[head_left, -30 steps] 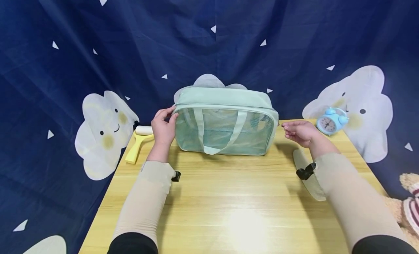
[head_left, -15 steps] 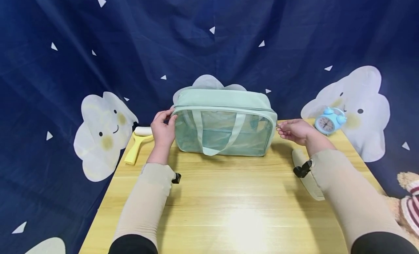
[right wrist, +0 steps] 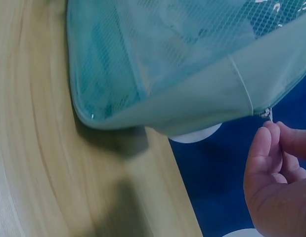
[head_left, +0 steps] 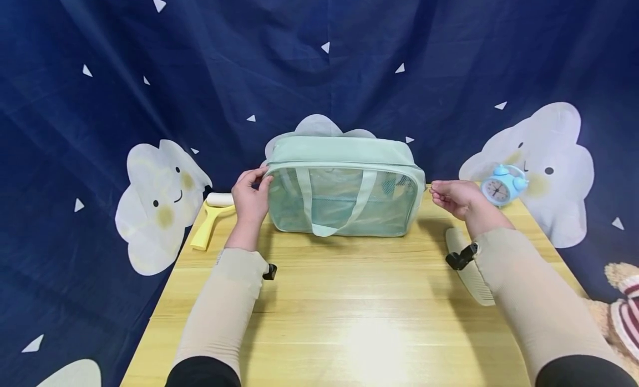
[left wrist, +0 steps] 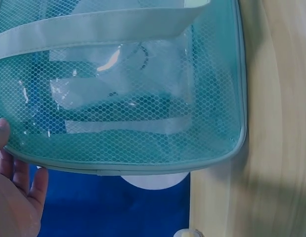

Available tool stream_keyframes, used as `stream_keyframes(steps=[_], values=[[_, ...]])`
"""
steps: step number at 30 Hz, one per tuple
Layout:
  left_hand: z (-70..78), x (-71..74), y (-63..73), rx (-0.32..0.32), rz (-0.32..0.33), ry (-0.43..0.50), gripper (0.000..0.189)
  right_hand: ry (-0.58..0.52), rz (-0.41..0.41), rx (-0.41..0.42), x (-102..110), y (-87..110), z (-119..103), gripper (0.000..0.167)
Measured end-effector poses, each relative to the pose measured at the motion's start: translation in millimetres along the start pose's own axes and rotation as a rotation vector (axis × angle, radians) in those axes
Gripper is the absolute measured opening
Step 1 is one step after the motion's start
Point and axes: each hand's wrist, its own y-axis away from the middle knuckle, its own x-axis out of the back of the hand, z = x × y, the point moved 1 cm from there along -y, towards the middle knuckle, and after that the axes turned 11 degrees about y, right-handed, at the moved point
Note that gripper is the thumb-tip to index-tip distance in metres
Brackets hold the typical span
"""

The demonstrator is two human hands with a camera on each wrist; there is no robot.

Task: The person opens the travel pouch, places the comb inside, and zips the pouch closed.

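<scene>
A pale green bag with a see-through front, mesh and a strap handle stands upright at the back of the table. My left hand pinches its upper left corner; in the left wrist view the thumb lies on the front side and the other fingers reach past the edge. At the bag's upper right end my right hand pinches the zipper pull between thumb and fingertips. The zipper slider sits at the end of the zipper track there. The bag's inside is only dimly visible through the mesh.
A yellow-handled lint roller lies left of the bag. A blue alarm clock stands at the back right. Partly under my right forearm is a pale comb. A plush toy sits beyond the table's right edge.
My right hand moves slightly left toward the bag, then back to the right and a little up, at the bag's right end. The left hand stays at the left corner.
</scene>
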Motion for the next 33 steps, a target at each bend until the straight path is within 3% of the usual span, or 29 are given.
stream_keyframes(steps=[8, 17, 33], values=[[5.0, -0.9, 2.5, 0.030, -0.002, -0.010, 0.021, -0.064, -0.100, 0.062, 6.7, 2.8, -6.5, 0.032], [6.7, -3.0, 5.5, 0.031, -0.010, -0.009, 0.021, -0.070, -0.036, 0.034, -8.7, 15.0, -34.2, 0.038], [6.2, -3.6, 5.8, 0.036, 0.007, 0.017, 0.021, -0.035, -0.015, 0.105, -36.5, 27.4, -61.0, 0.037]])
